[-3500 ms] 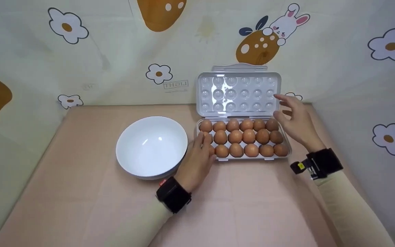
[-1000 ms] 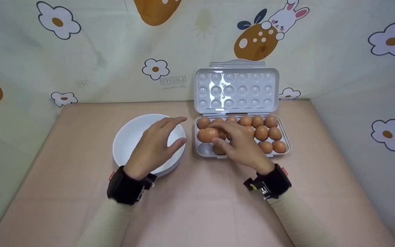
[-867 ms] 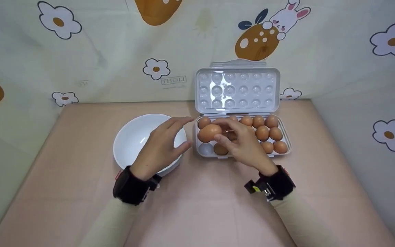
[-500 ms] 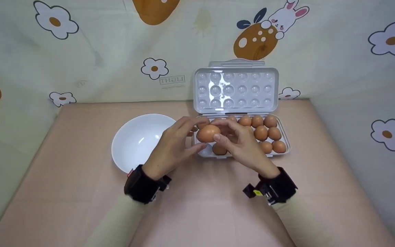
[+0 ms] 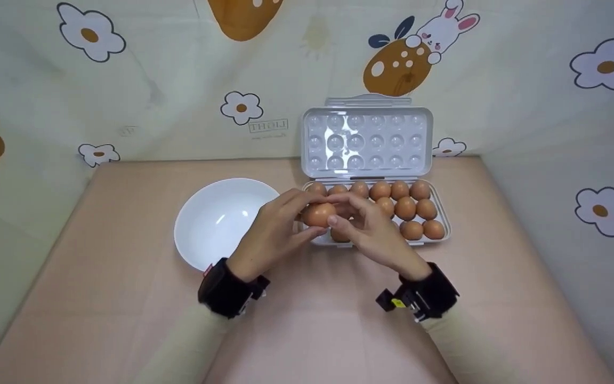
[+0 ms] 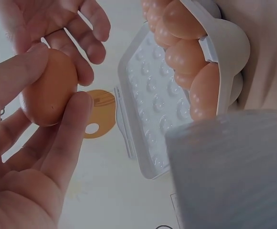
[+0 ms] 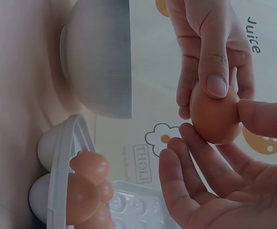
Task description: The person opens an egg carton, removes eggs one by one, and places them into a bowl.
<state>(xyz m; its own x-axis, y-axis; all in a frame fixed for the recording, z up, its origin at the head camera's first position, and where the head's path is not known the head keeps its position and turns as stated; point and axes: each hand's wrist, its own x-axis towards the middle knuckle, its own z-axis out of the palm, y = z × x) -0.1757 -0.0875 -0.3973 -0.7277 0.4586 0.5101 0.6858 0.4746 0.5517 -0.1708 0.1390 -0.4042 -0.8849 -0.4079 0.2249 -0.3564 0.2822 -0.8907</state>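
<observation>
A brown egg is held up between both hands, above the left end of the egg carton. My left hand pinches one end of it with thumb and fingers. On the other end, the thumb and fingertips of my right hand also grip it. The left wrist view shows the same egg with its shell whole where visible. Rows of brown eggs sit in the carton, partly hidden behind the right hand. To the left of the carton stands a white bowl, partly covered by the left hand.
The carton's clear dimpled lid stands raised at the back. A pink cloth covers the table. Patterned sheets hang behind and at the sides. In the right wrist view, the bowl's outer wall rises beside the carton.
The right hand lifted the egg from the carton's front left hollow. The left hand moved right from over the bowl and took hold of it too. Both hands came slightly lower.
</observation>
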